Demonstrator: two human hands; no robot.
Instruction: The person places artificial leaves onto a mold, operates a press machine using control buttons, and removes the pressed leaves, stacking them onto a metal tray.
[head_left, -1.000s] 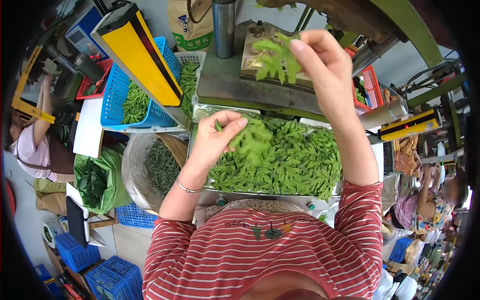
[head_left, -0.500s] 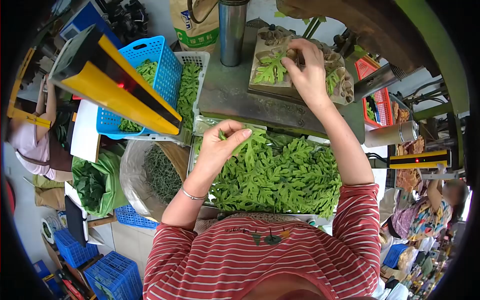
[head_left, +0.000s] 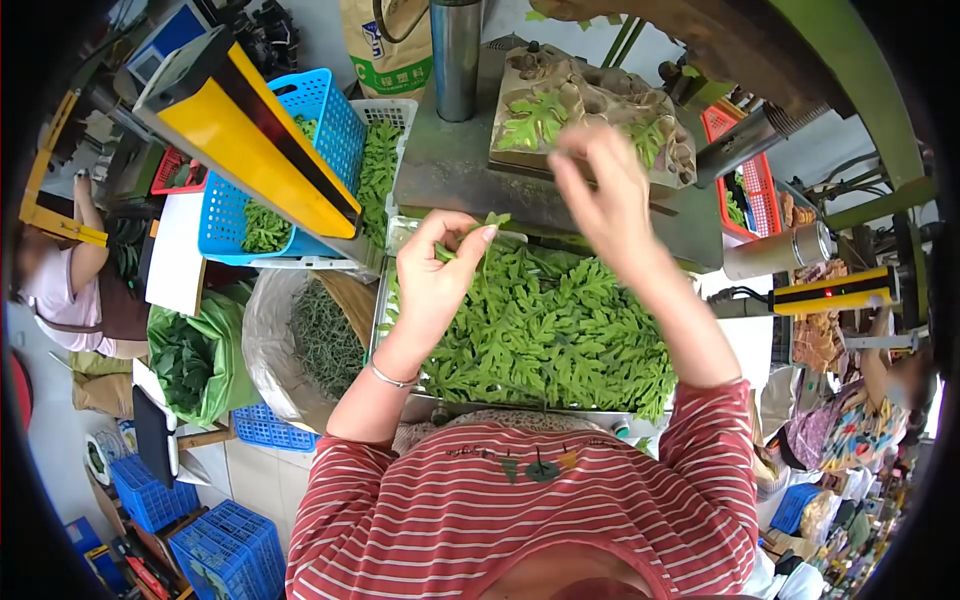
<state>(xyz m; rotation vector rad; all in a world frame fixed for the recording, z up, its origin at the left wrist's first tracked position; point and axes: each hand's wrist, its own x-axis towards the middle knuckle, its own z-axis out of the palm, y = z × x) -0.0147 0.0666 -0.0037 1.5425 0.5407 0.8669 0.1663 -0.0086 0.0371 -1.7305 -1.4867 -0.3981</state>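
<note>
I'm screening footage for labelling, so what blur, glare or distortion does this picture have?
Head view: the right hand is smeared by motion blur, the left hand much crisper; head view: bright glare streaks the steel post; head view: fisheye bending, with black corners.

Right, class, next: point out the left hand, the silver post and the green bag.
Left hand (head_left: 432, 278): head view, on the back of the hand.
Silver post (head_left: 456, 65): head view, midway along its visible shaft.
Green bag (head_left: 230, 372): head view, on its outer side.
</note>
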